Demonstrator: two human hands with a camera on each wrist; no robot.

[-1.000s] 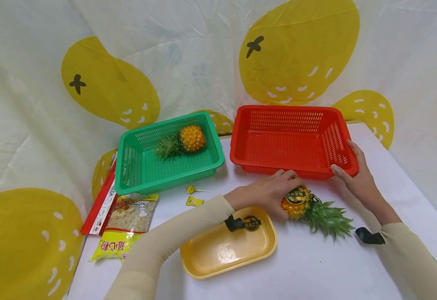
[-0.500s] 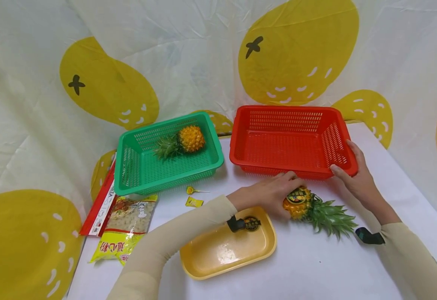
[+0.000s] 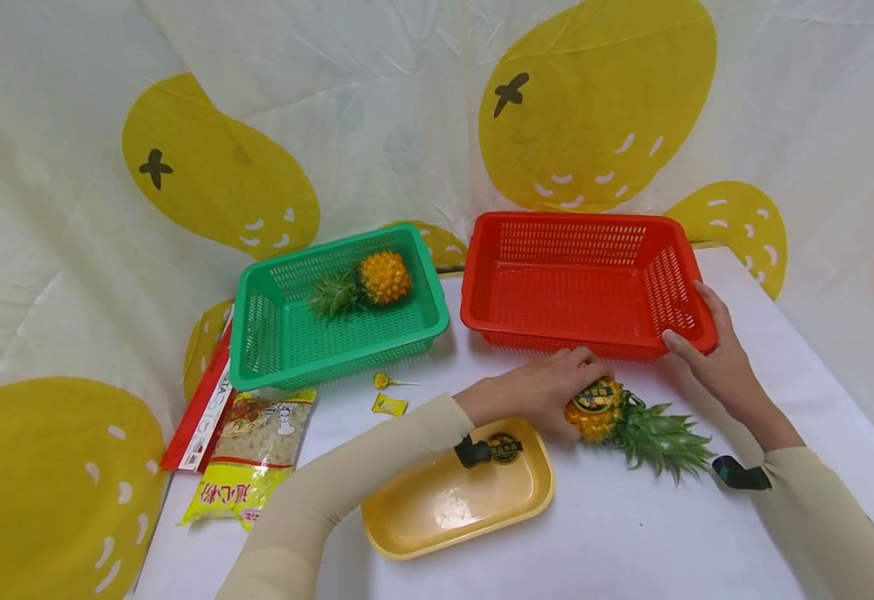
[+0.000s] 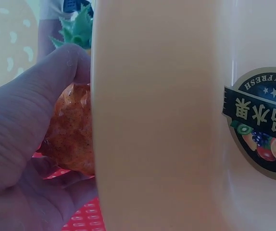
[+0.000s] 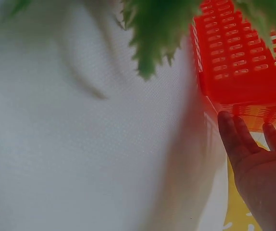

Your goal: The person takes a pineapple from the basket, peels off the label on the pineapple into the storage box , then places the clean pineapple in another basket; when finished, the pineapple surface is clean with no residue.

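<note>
In the head view my left hand [image 3: 551,387] holds the orange body of a pineapple [image 3: 596,421] that lies on the table, its green crown pointing right. A dark round label shows on this fruit. The left wrist view also shows the thumb and fingers [image 4: 61,72] around the pineapple [image 4: 73,127], partly hidden by a yellow tray. At the near right corner of a red basket [image 3: 582,340], my right hand [image 3: 723,367] grips the rim, thumb in front and fingers along the outer side. A second pineapple [image 3: 384,277] lies inside the green basket [image 3: 339,362].
The yellow tray [image 3: 457,542] stands below my left forearm. Between it and the green basket lie a lollipop [image 3: 382,380] and a small yellow packet [image 3: 389,404]. A food bag [image 3: 260,442] and a red-and-white packet [image 3: 200,417] lie at the left. A patterned cloth [image 3: 377,108] hangs behind.
The pineapple in my left hand has shifted very slightly to the right along with the hand. My right hand stays on the red basket's corner.
</note>
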